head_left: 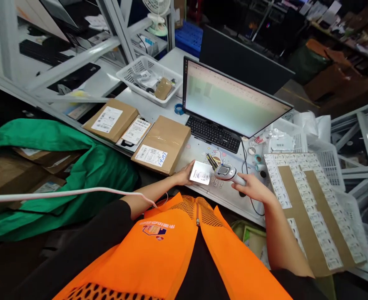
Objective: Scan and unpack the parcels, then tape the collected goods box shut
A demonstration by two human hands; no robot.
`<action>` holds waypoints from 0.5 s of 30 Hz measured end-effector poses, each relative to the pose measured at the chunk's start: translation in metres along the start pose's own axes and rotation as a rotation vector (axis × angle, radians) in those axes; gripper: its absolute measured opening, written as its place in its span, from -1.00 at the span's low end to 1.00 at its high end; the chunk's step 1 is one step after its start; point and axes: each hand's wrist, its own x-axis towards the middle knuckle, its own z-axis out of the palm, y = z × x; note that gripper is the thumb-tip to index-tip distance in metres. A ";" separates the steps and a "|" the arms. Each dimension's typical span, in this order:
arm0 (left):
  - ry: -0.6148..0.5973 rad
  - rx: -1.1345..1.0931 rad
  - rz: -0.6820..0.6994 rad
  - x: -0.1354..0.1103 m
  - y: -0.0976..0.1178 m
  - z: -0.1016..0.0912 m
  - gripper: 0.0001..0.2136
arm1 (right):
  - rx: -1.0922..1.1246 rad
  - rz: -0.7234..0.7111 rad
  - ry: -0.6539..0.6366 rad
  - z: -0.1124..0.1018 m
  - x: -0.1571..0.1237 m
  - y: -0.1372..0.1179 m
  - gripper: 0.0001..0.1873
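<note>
In front of the monitor [230,98], near the desk edge, a person's left hand [184,175] is gripping the left end of a small white box [201,173], fingers closing on it while its printed label is facing up; just to its right a barcode scanner [226,171] is pointing roughly toward the label, and the right hand [253,186] is wrapping its fingers around the handle. Whether the trigger is being pressed cannot be told. Scanning well is likely calling for keeping the label flat, leaving the code uncovered by the fingers, and tilting the scanner slightly should glare be troubling it. On the surface and around it, from left to right: a green sack [87,158] is sitting far left of the monitor, two taped cartons, one brown [126,110] and one larger [171,137], are lying left of it, a white basket [126,75] of small parts is standing beyond them, also left of the monitor, a keyboard [213,133] is resting directly before it, and a label-covered cardboard sheet [292,185] is leaning or lying to its right. Dim shelving and cartons are filling the room behind the monitor.
</note>
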 end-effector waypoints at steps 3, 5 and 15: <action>-0.002 0.090 -0.028 0.004 0.023 -0.008 0.25 | 0.043 0.080 0.127 0.006 0.009 0.032 -0.58; 0.026 0.128 0.001 0.002 0.046 -0.019 0.19 | 0.067 0.161 0.215 0.017 0.018 0.059 -0.57; 0.576 -0.311 -0.140 -0.080 0.111 -0.124 -0.11 | -0.138 0.521 0.282 0.112 0.077 0.167 -0.30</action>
